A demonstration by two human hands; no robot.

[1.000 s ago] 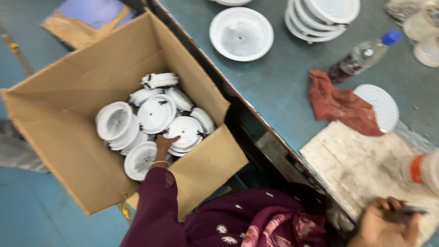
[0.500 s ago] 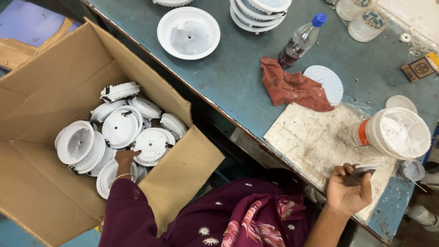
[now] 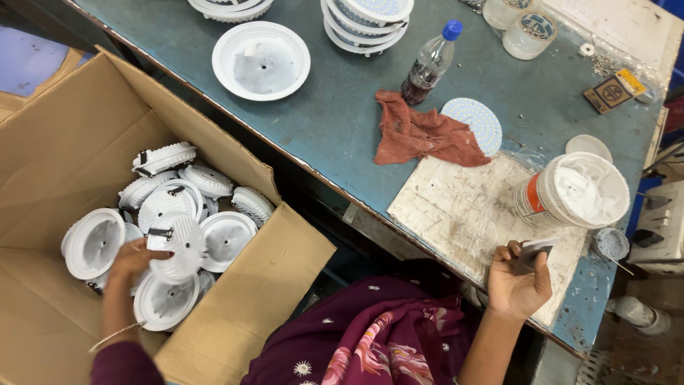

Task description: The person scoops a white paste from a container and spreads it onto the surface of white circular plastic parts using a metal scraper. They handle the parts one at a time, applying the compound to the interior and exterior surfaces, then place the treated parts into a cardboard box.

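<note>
My left hand [image 3: 132, 262] reaches into an open cardboard box [image 3: 64, 150] on the left and grips a white round lamp housing [image 3: 178, 246], lifted a little above several other white housings [image 3: 214, 214] piled inside. My right hand [image 3: 519, 279] rests over a stained white board [image 3: 463, 207] at the table's near edge, with its fingers closed on a small dark flat tool [image 3: 536, 249]. A white tub of white paste [image 3: 581, 191] stands just beyond that hand.
On the blue-green table [image 3: 335, 121] lie a red rag [image 3: 417, 135] over a round LED disc [image 3: 479, 117], a plastic bottle [image 3: 429, 65], a lone white housing [image 3: 261, 60], stacked housings [image 3: 370, 21], two jars [image 3: 527, 32] and a small cup [image 3: 611, 242].
The view has shifted toward the table. My left hand has taken hold of one housing in the box and raised it slightly. My right hand still holds the dark tool.
</note>
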